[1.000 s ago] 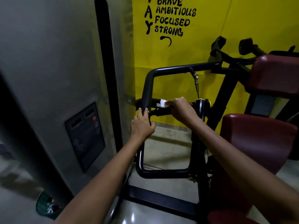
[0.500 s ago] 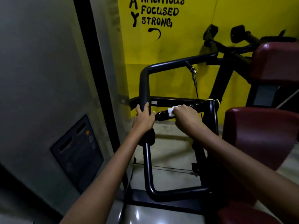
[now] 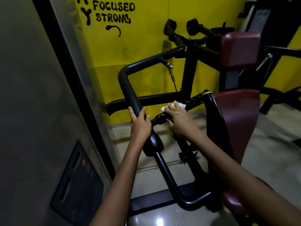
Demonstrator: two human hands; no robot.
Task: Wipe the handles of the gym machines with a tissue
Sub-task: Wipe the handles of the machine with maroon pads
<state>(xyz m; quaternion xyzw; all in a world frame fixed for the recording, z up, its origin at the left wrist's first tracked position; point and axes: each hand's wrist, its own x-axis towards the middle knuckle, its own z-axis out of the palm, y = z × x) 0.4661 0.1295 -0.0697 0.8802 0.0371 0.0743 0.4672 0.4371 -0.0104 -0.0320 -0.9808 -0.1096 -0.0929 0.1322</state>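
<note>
A black gym machine arm forms a bent tube frame (image 3: 128, 88) with a short glossy handle (image 3: 193, 101) running across it. My left hand (image 3: 140, 124) grips the upright tube of the frame just left of the handle. Over the handle's near end lies my right hand (image 3: 179, 121), fingers wrapped round it and pressing a white tissue (image 3: 178, 105) against the bar. Only the tissue's edges show past my fingers.
A dark red seat pad (image 3: 236, 115) and a back pad (image 3: 239, 49) stand at the right. A grey wall panel (image 3: 32, 95) with a dark plate (image 3: 78, 181) fills the left. Behind is a yellow wall (image 3: 146, 38) with black lettering. Two further black grips (image 3: 170, 27) rise at the back.
The view has shifted and the frame now looks tilted. My right hand with the tissue has slid along the handle; my left hand keeps its grip on the tube.
</note>
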